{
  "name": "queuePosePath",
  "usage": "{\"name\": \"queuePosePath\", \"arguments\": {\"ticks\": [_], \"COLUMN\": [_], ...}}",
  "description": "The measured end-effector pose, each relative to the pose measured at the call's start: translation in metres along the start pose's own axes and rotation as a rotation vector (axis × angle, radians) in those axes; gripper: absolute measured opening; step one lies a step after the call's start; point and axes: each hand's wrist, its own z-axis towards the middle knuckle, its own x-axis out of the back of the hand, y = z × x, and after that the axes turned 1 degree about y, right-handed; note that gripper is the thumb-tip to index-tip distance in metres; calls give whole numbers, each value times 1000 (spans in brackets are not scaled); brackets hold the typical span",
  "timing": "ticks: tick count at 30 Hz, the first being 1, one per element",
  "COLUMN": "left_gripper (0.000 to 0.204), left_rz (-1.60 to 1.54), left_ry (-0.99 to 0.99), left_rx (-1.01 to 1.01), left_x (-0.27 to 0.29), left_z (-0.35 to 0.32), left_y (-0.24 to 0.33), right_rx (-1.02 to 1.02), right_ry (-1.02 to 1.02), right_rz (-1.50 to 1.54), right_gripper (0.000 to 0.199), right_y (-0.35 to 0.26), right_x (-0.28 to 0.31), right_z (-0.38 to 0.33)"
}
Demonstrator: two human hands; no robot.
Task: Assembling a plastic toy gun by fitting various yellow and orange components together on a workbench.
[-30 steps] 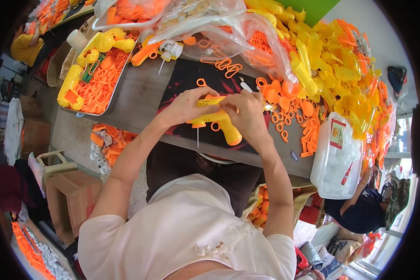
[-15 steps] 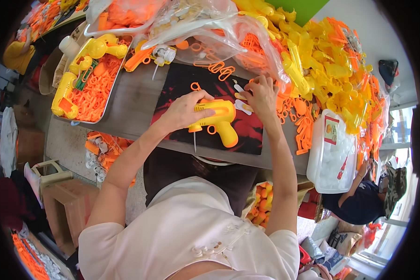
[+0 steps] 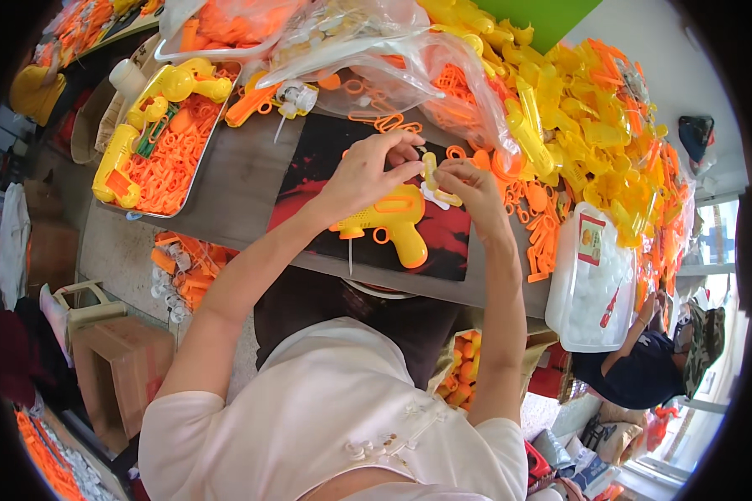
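The toy gun (image 3: 403, 215) lies on the mat (image 3: 453, 255); behind this mat are plastic bags (image 3: 363, 71). The tray (image 3: 211, 138) stands at the tabletop's (image 3: 241, 171) left edge, the tub (image 3: 564, 280) near its right front corner.

Bright light floods the windows (image 3: 683, 436) lower right; pale wall (image 3: 668, 54) upper right, beside a green panel (image 3: 547, 21); over at left, a cream stool (image 3: 100, 310) stands on light grey floor (image 3: 113, 242), and a grey surface (image 3: 226, 192) crosses mid-frame.

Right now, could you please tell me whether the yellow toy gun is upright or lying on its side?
On its side: the yellow toy gun shows a broad flank upward, handle lying across the black mat.
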Motion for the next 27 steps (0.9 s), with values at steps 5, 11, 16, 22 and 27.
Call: {"name": "queuePosePath", "arguments": {"ticks": [5,11,16,22,27], "left_gripper": [26,26,29,38,39], "left_rz": [-39,-90,-166,341,511], "left_ry": [-50,-18,-74,-153,-260], "left_rx": [89,104,196,-230,-324], "left_x": [-13,-22,-19,-12,-3], "left_z": [9,6,0,-5,1], "left_y": [15,13,19,40,54], "right_rx": [71,92,227,490,422], "right_ry": [21,107,141,189,106], "right_rz": [94,38,-91,-430,-485], "right_gripper": [17,15,14,12,9], "right_y": [-1,13,23,-25,-40], "right_x": [-6,-4,-4,-17,-17], "right_z": [-21,-31,-34,-46,-49]}}
